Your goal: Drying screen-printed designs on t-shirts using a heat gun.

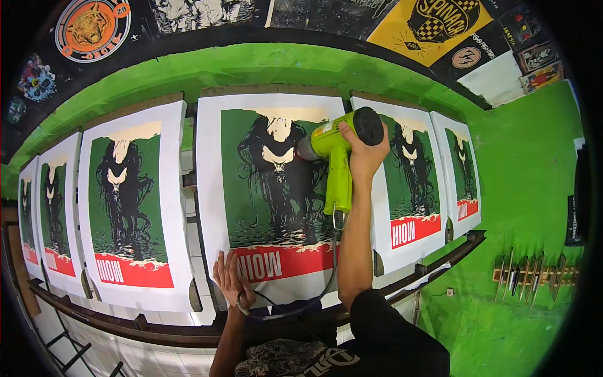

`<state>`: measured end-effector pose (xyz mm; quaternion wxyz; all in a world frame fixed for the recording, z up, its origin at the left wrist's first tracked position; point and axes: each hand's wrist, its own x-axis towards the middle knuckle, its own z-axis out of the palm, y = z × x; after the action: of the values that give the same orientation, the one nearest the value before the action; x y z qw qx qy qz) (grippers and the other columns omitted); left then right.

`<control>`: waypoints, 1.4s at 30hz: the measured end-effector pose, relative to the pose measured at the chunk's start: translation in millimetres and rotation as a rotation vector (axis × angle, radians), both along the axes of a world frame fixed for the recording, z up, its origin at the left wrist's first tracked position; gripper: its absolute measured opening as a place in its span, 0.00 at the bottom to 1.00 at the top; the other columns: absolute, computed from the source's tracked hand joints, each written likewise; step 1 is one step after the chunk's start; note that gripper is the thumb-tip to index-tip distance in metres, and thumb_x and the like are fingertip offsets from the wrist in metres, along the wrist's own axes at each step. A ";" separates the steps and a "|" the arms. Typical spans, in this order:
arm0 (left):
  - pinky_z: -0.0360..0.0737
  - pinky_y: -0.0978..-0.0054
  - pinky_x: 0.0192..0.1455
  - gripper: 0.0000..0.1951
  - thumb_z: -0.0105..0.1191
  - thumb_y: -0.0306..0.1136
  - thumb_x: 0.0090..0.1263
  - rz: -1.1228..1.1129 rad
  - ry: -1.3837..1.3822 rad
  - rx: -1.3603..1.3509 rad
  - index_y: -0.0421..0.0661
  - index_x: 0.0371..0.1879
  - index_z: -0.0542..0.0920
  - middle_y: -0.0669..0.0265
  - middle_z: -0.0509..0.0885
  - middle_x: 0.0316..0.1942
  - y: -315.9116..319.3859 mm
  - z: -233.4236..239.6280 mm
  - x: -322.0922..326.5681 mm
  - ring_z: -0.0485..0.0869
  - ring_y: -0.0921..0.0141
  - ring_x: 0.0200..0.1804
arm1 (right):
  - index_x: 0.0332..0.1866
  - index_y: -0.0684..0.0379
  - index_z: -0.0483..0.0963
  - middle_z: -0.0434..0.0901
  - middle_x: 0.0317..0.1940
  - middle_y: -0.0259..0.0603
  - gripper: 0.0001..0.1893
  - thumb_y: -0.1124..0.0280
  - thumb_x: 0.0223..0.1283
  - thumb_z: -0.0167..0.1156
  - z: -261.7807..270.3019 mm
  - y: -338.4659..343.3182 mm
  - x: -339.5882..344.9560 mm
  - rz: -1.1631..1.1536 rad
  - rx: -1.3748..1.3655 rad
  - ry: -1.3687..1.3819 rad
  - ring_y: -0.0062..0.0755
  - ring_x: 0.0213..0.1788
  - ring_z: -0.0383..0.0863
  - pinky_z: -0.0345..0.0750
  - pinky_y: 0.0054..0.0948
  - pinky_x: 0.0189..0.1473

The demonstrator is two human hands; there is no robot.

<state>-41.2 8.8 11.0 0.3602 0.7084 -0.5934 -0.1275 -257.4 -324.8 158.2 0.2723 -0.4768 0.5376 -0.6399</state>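
Observation:
My right hand [367, 153] grips a lime-green heat gun [338, 162] by the upper rear of its body, near the black end cap. Its metal nozzle [308, 148] points left, close over the middle print [273, 198], which shows a dark long-haired figure on green above a red lettered band. The print is on white fabric [209, 188] laid over a board. My left hand [231, 280] rests at the print's lower left corner, fingers extended. The heat gun's power cord [333, 271] hangs down and loops by my left thumb; whether I grip it is unclear.
Matching prints lie on boards to the left [127, 202] and right [412, 174]. A dark metal rail [174, 335] runs along the near side. Posters [92, 30] cover the upper wall. At right, a wooden rack [532, 274] on the green wall [527, 188] holds several thin tools.

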 end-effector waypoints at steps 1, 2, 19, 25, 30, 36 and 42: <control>0.52 0.42 0.81 0.30 0.40 0.35 0.71 -0.001 0.006 0.017 0.36 0.72 0.71 0.49 0.75 0.72 -1.5 3.6 -0.4 0.63 0.46 0.80 | 0.50 0.67 0.78 0.85 0.40 0.38 0.28 0.76 0.43 0.84 -2.6 -0.6 -1.5 -0.003 0.001 0.003 0.27 0.41 0.83 0.81 0.27 0.50; 0.52 0.42 0.81 0.29 0.40 0.35 0.72 -0.002 0.012 0.033 0.36 0.71 0.71 0.49 0.75 0.72 -2.2 5.7 -1.4 0.63 0.46 0.80 | 0.50 0.68 0.78 0.85 0.41 0.38 0.28 0.76 0.43 0.84 -5.5 -1.0 -2.1 -0.062 -0.054 0.062 0.27 0.41 0.83 0.81 0.27 0.50; 0.53 0.42 0.81 0.30 0.40 0.35 0.71 0.006 -0.002 0.005 0.35 0.72 0.71 0.48 0.75 0.72 0.1 -2.3 -0.1 0.64 0.45 0.80 | 0.49 0.65 0.78 0.84 0.41 0.38 0.29 0.74 0.41 0.85 -9.9 -16.3 2.2 -0.122 -0.113 0.186 0.28 0.42 0.83 0.81 0.29 0.52; 0.53 0.42 0.81 0.30 0.41 0.35 0.70 0.009 -0.011 0.020 0.35 0.72 0.72 0.49 0.76 0.72 0.0 0.1 0.1 0.64 0.45 0.80 | 0.49 0.66 0.78 0.84 0.41 0.38 0.29 0.73 0.41 0.86 -9.5 -22.7 10.2 -0.083 -0.078 0.072 0.29 0.42 0.84 0.81 0.29 0.51; 0.53 0.42 0.81 0.31 0.41 0.35 0.69 0.003 -0.007 0.003 0.36 0.72 0.72 0.49 0.76 0.72 0.1 -1.9 0.1 0.64 0.45 0.79 | 0.48 0.67 0.78 0.85 0.42 0.39 0.29 0.73 0.40 0.86 -11.4 -26.8 9.7 -0.014 -0.067 0.007 0.29 0.43 0.84 0.81 0.29 0.52; 0.54 0.40 0.79 0.28 0.38 0.38 0.75 0.008 0.019 -0.005 0.37 0.71 0.73 0.48 0.76 0.72 -0.5 -2.0 -0.2 0.64 0.45 0.80 | 0.50 0.67 0.78 0.85 0.43 0.39 0.30 0.73 0.41 0.86 -2.7 -27.5 15.5 0.054 -0.052 -0.025 0.29 0.43 0.84 0.81 0.29 0.52; 0.53 0.40 0.79 0.28 0.38 0.39 0.76 0.017 0.031 0.014 0.37 0.71 0.73 0.48 0.76 0.71 -0.9 -1.5 -0.8 0.65 0.45 0.79 | 0.50 0.66 0.78 0.85 0.42 0.39 0.29 0.75 0.42 0.85 -7.0 -36.0 22.9 0.013 -0.089 0.037 0.28 0.43 0.84 0.82 0.29 0.52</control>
<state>-42.0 7.9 9.6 0.3655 0.7137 -0.5810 -0.1394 -234.5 -360.8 151.2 0.2449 -0.5037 0.5102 -0.6527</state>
